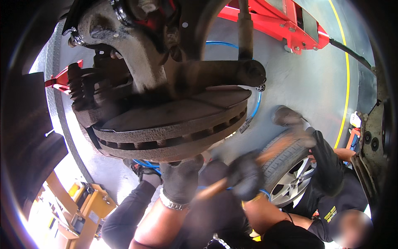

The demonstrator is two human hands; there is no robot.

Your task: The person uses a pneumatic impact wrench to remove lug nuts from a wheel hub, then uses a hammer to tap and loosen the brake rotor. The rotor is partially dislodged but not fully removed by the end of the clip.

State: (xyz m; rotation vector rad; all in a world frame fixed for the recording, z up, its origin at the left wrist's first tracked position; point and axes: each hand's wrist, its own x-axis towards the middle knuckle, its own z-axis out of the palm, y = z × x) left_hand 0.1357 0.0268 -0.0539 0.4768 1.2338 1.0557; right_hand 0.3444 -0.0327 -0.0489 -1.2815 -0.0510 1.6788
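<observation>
A rusty vented brake disc [174,141] hangs in front of me below the steering knuckle [141,62]. My left hand [180,178], in a dark glove with a metal watch at the wrist, is at the disc's near lower side, its fingers curled against it and partly hidden. My right hand [245,176], in a black glove, is closed round the wooden handle of a hammer [273,154]. Motion smears the hammer, and its far end blurs in front of the wheel and tyre [286,162].
A co-worker [331,195] in dark clothes sits at the right beside the wheel. A red jack [286,25] stands at the far right, a red stand [62,81] at the left. A blue hose [259,103] crosses the floor. A yellow-brown case [93,203] lies lower left.
</observation>
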